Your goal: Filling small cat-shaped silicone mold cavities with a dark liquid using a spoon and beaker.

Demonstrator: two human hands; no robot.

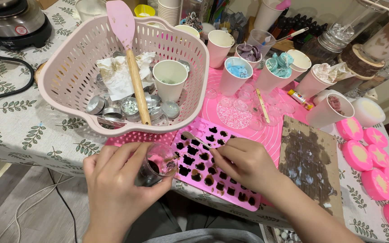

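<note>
While left hand (pixel 113 184) grips glass cup (pixel 158 164), right hand (pixel 244 164) works stick (pixel 194 138).

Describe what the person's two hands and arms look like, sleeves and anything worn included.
Both hands are bare: no gloves, and no rings, watch or bracelet can be seen. The left hand and its wrist show no sleeve down to the frame's lower edge. The right hand leads to a bare forearm, uncovered as far as the bottom edge. Fingernails look short and unpainted.
</note>
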